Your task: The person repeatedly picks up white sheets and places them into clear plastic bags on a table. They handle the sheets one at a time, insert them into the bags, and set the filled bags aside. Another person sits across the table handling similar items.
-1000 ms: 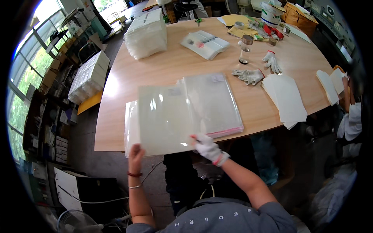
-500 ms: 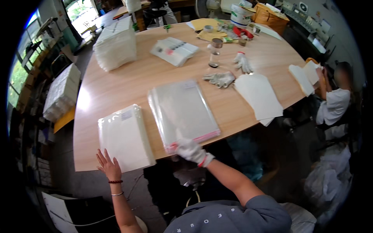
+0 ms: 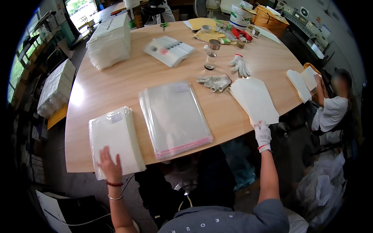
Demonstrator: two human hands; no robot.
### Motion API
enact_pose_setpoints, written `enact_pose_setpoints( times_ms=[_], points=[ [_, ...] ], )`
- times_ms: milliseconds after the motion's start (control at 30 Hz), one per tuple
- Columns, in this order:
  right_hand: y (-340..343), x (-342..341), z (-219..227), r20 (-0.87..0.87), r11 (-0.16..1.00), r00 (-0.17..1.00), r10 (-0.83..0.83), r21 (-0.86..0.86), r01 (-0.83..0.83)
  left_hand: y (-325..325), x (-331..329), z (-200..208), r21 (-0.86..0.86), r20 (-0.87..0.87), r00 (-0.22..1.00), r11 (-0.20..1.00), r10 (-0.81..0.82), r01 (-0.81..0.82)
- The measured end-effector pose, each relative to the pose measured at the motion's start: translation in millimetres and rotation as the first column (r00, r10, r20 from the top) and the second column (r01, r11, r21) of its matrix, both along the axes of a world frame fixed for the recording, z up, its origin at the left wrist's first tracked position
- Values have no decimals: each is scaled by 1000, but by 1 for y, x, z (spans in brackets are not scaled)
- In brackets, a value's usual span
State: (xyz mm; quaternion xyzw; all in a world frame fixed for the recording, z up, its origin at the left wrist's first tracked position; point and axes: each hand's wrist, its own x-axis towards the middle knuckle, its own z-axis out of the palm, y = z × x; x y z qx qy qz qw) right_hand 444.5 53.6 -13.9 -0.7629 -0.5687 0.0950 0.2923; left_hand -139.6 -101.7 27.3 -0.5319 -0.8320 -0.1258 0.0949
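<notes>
My bare left hand (image 3: pixel 109 165), with a beaded bracelet at its wrist, rests flat with fingers out on the near part of a stack of filled clear sleeves (image 3: pixel 112 134) holding white sheets. In a white knit glove, my right hand (image 3: pixel 263 133) is closed at the near edge of a fanned pile of white sheets (image 3: pixel 254 99), its fingertips pinching the lowest edge; how many sheets are in the pinch is hidden. Between the hands lies a stack of clear plastic sleeves (image 3: pixel 175 116) with a pink strip along the near edge.
Two spare gloves, one (image 3: pixel 215 82) lying flat and another (image 3: pixel 240 66), sit beyond the sheets, near a clear jar (image 3: pixel 211 56). Farther back are printed bags (image 3: pixel 169 50), a tall stack of packed sleeves (image 3: pixel 110 42) and a white bucket (image 3: pixel 239 17). A seated person (image 3: pixel 330 101) handles sheets at right.
My right hand has moved from the pink-edged sleeves rightward to the near edge of the white sheets. My left hand has come down farther onto the filled sleeves.
</notes>
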Motion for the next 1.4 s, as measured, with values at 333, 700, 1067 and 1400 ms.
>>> enact_pose_setpoints(
  times_ms=[333, 700, 1067, 1400],
  points=[
    [38, 75, 14, -918, 909, 290, -271, -144, 392, 102, 158, -31, -173, 180, 746, 726, -642, 666],
    [-129, -34, 63, -935, 994, 337, 107, 108, -16, 144, 144, -77, 27, 168, 766, 779, -621, 626],
    [-194, -111, 33, -992, 973, 80, -98, -112, -200, 104, 123, -56, 214, 149, 861, 866, -486, 452],
    [-210, -153, 39, -998, 988, 19, -68, -70, -136, 78, 145, -41, 137, 950, 234, 948, -208, 287]
  ],
)
